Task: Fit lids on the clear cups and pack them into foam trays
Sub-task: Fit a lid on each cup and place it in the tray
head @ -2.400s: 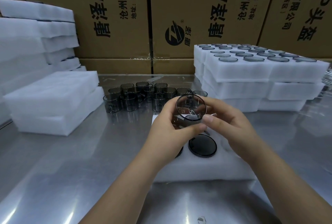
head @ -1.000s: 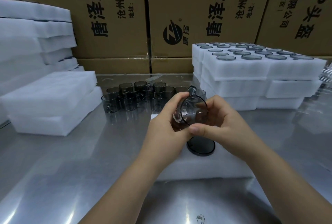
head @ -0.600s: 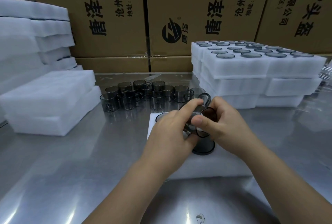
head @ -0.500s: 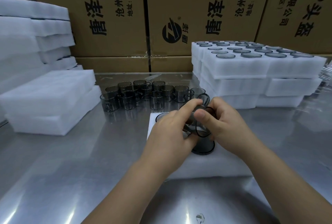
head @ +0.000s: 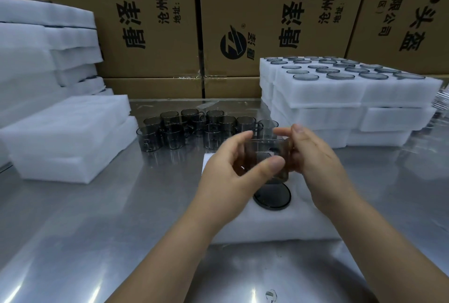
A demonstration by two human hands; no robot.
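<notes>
You are holding one clear cup (head: 265,149) between both hands just above the foam tray (head: 303,220). Your left hand (head: 230,171) is curling its thumb and fingers round the near side, and your right hand (head: 313,157) is pinching the far side. I cannot tell through the blur whether its lid is fully seated, so press evenly round the rim before lowering. You are working beside the lidded cup (head: 272,197) already sunk in its pocket. Keep yours upright, centre it over the next pocket, which your hands are hiding, and push straight down. The loose cups (head: 209,128) are waiting behind on the steel table (head: 121,205).
</notes>
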